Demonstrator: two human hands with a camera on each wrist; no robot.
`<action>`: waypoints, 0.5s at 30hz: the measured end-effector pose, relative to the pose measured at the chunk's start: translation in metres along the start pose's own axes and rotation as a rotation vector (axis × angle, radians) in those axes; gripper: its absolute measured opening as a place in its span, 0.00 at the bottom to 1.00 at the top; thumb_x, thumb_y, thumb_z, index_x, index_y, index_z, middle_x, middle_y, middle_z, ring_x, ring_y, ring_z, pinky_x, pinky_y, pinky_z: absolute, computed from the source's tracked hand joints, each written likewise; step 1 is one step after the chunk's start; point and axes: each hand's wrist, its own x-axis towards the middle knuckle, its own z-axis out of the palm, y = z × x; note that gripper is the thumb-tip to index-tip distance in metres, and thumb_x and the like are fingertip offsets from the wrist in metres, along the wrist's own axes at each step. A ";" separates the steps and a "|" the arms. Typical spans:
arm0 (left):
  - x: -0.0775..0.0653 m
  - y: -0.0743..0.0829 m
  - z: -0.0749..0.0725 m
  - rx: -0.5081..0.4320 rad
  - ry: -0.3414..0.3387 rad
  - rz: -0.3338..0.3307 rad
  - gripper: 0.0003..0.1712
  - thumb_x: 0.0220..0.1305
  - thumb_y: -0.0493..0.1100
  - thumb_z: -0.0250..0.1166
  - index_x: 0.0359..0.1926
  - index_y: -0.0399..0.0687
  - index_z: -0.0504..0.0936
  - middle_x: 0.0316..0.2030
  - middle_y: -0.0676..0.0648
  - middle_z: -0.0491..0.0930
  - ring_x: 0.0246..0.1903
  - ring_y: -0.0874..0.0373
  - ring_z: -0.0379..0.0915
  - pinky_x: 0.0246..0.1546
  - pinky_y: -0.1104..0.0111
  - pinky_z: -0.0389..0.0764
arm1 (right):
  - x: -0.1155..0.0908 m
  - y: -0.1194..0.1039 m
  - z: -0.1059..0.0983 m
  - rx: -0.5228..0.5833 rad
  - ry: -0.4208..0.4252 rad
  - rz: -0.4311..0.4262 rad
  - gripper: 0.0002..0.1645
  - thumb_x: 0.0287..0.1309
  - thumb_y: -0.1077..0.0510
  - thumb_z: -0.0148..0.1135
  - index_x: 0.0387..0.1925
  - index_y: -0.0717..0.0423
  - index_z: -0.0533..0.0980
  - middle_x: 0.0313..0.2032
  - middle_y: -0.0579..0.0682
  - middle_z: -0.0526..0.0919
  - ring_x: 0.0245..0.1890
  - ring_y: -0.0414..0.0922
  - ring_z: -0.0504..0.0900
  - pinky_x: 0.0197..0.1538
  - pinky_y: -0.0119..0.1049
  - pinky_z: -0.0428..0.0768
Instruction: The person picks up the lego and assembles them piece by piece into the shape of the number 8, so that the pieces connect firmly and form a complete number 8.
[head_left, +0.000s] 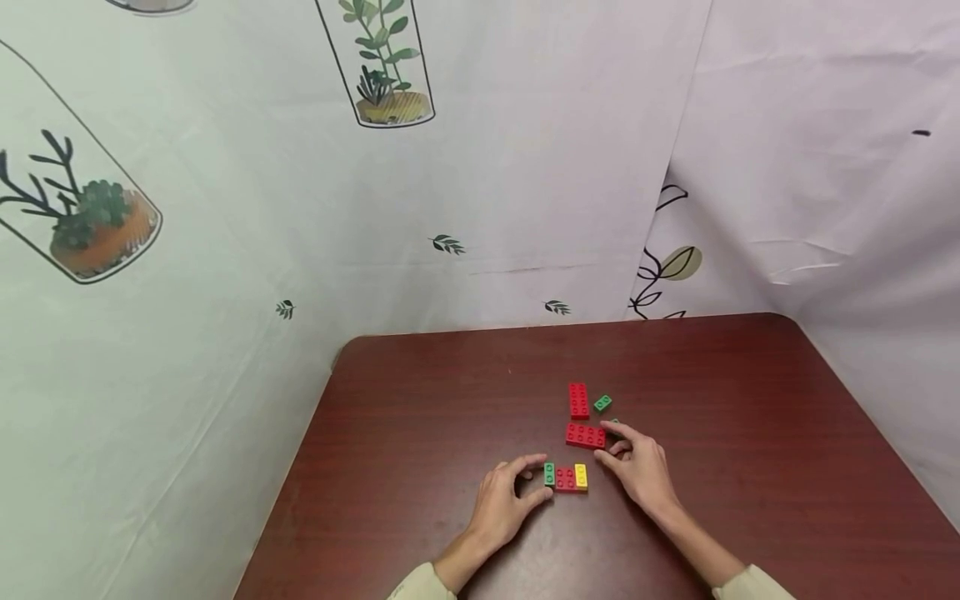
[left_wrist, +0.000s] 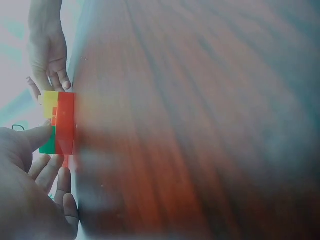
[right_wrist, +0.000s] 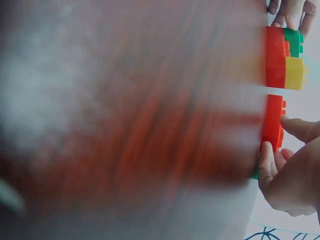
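On the table, a small brick assembly has a red toy building brick (head_left: 566, 481) as its base, with a green brick (head_left: 549, 474) on its left end and a yellow brick (head_left: 581, 476) on its right end. My left hand (head_left: 504, 500) pinches the green end between thumb and index finger. Beyond it lies a second red eight-stud brick (head_left: 584, 436). My right hand (head_left: 643, 475) grips that brick's right end with thumb and fingers, also visible in the right wrist view at the red brick (right_wrist: 271, 122).
Farther back lies another red brick (head_left: 578, 401), with a small green brick (head_left: 602, 403) to its right. A second green brick (head_left: 615, 422) is partly hidden by the right hand. The brown table (head_left: 420, 400) meets a printed cloth wall (head_left: 510, 183) behind and beside it.
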 end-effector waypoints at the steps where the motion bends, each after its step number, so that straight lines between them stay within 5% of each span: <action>1: 0.000 0.000 0.000 -0.001 -0.001 -0.002 0.25 0.62 0.52 0.79 0.60 0.58 0.88 0.43 0.58 0.87 0.42 0.65 0.79 0.44 0.64 0.77 | 0.001 0.000 0.000 -0.003 -0.003 0.001 0.27 0.52 0.68 0.82 0.55 0.63 0.86 0.24 0.45 0.84 0.22 0.35 0.75 0.29 0.30 0.73; 15: 0.000 -0.001 0.001 -0.001 0.003 -0.018 0.21 0.63 0.52 0.79 0.57 0.63 0.89 0.40 0.61 0.86 0.41 0.66 0.78 0.45 0.63 0.76 | 0.006 0.002 0.002 -0.049 -0.057 0.030 0.25 0.54 0.66 0.81 0.55 0.63 0.86 0.23 0.44 0.81 0.25 0.38 0.78 0.33 0.31 0.76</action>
